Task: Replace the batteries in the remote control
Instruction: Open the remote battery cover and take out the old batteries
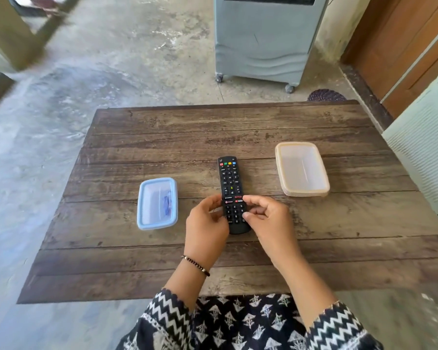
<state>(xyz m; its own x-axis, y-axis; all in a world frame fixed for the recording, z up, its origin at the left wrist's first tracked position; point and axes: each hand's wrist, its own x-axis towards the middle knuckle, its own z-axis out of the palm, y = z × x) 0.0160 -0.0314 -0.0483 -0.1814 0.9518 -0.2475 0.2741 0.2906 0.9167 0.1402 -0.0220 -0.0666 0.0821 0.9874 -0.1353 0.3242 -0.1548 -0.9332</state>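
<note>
A black remote control (229,180) lies buttons up in the middle of the wooden table (162,137), its coloured keys at the far end. My left hand (205,231) grips its near left side. Across from it, my right hand (268,223) holds the near right side, thumb and fingers curled on the edge. To the left stands a blue-rimmed plastic container (143,213) with something small and blue inside, too blurred to name. A cream-rimmed container (281,170) at the right looks empty. The remote's back is hidden.
Beyond the table's far edge stands a grey air cooler on wheels (263,39) on the concrete floor. A wooden door (402,46) is at the right, a dark woven mat (326,96) by it. Patterned clothing covers my lap at the near edge.
</note>
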